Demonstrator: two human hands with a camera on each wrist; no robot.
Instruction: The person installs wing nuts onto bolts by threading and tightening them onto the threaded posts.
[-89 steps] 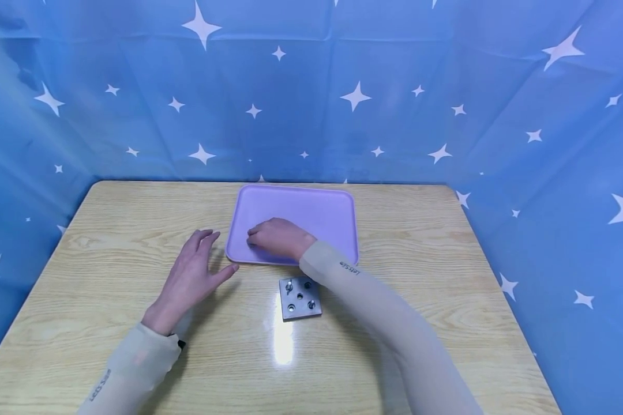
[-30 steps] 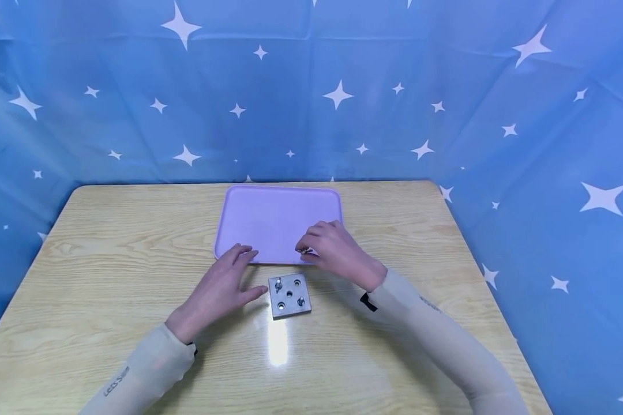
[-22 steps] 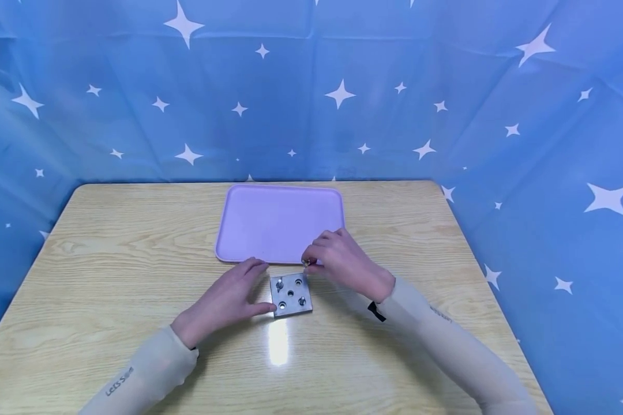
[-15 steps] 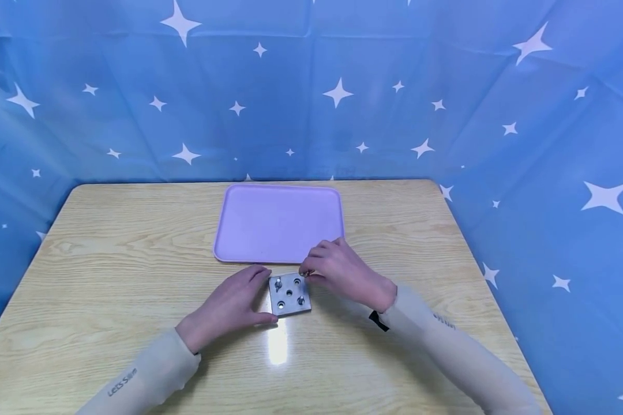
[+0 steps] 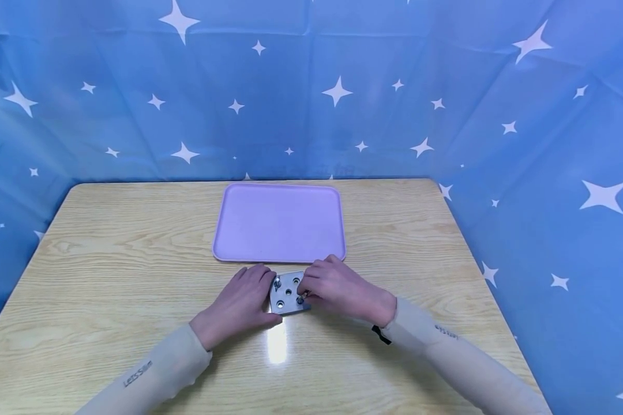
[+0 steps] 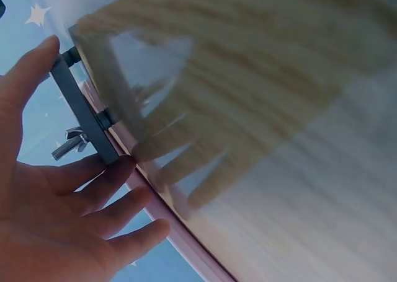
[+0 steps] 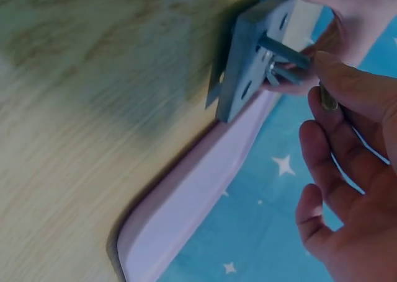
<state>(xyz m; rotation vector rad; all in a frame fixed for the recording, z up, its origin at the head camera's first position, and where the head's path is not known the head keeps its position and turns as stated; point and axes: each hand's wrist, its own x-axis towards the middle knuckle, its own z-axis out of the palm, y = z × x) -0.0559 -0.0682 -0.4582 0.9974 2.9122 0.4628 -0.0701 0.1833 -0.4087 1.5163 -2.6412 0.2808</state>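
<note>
metal plate (image 5: 289, 293), left hand (image 5: 237, 305) fingers spread steadying it, right hand (image 5: 337, 291) pinching bolt (image 7: 329, 97)

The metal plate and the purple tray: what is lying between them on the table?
Nothing: the head view shows only a narrow strip of bare wooden table between the metal plate and the purple tray.

- Light wood-grain table (image 5: 109, 276), glare spot near the front edge, middle.
- Lilac tray (image 5: 279, 222) lies flat at the middle of the far edge, nothing in it.
- Square metal plate (image 5: 289, 293) with holes and bolts lies flat just in front of the tray's near edge, about table centre.
</note>
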